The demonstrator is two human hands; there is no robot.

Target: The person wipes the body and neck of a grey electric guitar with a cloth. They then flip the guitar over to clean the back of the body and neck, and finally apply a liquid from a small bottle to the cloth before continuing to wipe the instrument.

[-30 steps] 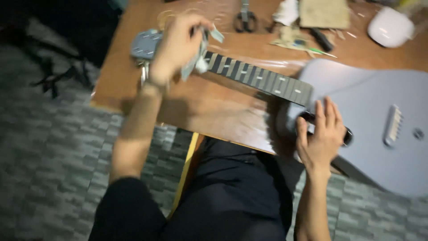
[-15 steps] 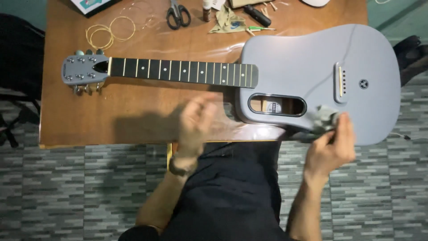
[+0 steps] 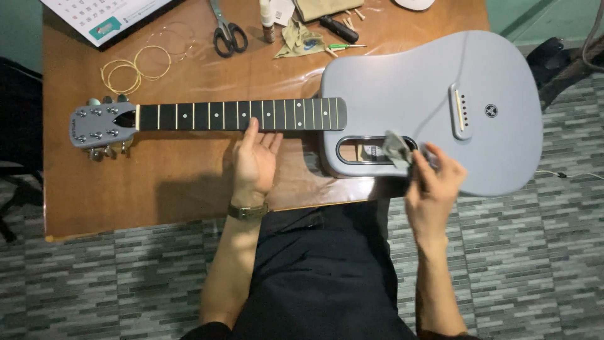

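Two hands over our grey guitar (image 3: 415,88) lying flat on the wooden table (image 3: 189,170), left hand (image 3: 255,160) open, fingertips touching the neck (image 3: 239,116), right hand (image 3: 431,182) pinching a crumpled cloth (image 3: 396,148) at the oval soundhole (image 3: 368,150)

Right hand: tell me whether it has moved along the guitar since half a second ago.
Yes. The right hand with its cloth moved from the guitar's lower edge towards the oval opening.

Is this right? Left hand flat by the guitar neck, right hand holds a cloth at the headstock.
Not quite. The head view shows the right hand holding the cloth at the soundhole, not the headstock. The left hand is flat by the neck, as stated.
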